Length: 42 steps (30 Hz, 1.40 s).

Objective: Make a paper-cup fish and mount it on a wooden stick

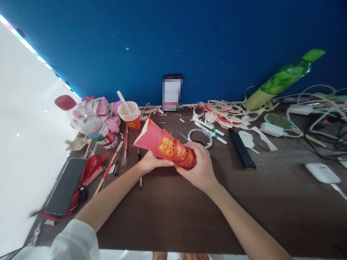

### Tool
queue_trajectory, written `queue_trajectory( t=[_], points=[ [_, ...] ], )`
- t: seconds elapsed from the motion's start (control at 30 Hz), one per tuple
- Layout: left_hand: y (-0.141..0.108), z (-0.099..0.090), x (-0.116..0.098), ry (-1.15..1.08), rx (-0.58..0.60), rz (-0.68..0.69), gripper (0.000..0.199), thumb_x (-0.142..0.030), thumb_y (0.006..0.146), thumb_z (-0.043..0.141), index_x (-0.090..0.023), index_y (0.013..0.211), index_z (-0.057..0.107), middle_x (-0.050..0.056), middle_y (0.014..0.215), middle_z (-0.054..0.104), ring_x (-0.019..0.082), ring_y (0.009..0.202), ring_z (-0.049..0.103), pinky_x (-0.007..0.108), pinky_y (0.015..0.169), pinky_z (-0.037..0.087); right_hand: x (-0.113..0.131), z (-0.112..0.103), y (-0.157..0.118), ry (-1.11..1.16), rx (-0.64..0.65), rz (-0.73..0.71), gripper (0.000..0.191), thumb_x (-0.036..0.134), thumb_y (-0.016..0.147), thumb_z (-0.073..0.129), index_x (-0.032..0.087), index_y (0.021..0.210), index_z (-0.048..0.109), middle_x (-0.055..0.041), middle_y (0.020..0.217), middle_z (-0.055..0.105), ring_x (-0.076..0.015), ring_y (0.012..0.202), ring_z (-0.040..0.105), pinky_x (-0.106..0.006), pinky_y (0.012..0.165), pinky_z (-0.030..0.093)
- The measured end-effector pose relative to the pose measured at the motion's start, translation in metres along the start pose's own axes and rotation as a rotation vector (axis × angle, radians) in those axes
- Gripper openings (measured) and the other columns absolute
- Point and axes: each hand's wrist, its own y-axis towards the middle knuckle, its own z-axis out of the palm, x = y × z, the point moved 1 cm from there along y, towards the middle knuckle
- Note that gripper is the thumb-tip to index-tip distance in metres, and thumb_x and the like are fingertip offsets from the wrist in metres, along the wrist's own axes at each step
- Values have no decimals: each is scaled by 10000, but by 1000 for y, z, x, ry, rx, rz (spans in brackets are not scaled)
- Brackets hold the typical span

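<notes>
Evidently both hands have hold of the red tube [173, 148], up over the middle of the table [168, 216], tilted with its open pink end toward upper left. It looks built of nested pieces; gold lettering runs along it, partly too warped to read, and the inside of the open end is barely seen. The right hand [200, 167] grasps the lower end, its palm hiding the tip. The left hand [153, 163] grips the tube from below, thumb along the underside; its other fingers are mostly hidden behind.

Under the left hand lies a pen [140, 182], its middle covered by the hand. Just beyond the right hand, a tape roll [200, 130] is partly hidden by white markers [208, 131], and a pointed blade [182, 135] shows beside it, the rest out of sight behind the tube.

To the left stand paper cups [132, 122] with a white stick [123, 101] in them, and a bottle [100, 133] whose upper part blurs into the background. A dark phone [65, 186] lies on something red. Against the blue wall [151, 43], another phone [172, 92] has its screen pixelated. At far right, cables [311, 126] tangle and run out of view.
</notes>
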Motion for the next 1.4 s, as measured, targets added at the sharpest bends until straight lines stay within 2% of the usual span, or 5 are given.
queue_trajectory(
  t=[0.17,0.43,0.67,1.07,1.4],
  points=[
    [-2,-2,4,6,-75,-33,654,-247,501,877,-167,1097,620,104,1091,675,272,1024,633,438,941,480,1,0,0,-48,-3,35,637,491,617,732,205,1128,481,-150,1123,596,-338,1045,575,-498,874,456],
    [0,-2,5,19,-35,10,691,-224,532,864,-210,1169,597,90,1203,636,258,1107,600,404,967,471,0,1,1,-58,-24,-11,463,435,644,715,223,1011,528,-93,992,656,-301,948,625,-451,821,455],
    [-1,-2,5,-5,-72,-36,659,-266,519,871,-173,1118,611,100,1094,670,261,1027,630,418,927,490,-1,-1,2,-42,22,33,607,504,605,751,208,1073,503,-127,1054,625,-320,994,609,-488,849,465],
    [-1,-4,5,-27,-76,2,671,-240,542,864,-201,1153,591,90,1141,657,262,1080,611,407,945,483,-4,-3,3,30,108,43,649,399,602,771,204,1148,479,-137,1132,572,-330,1084,567,-504,899,472],
    [-2,-4,4,5,-98,-46,612,-238,535,864,-181,1096,626,95,1108,675,266,1049,627,421,946,478,-6,1,-2,98,73,51,607,359,692,720,229,1238,487,-125,1168,597,-315,1104,573,-502,920,476]
  ],
)
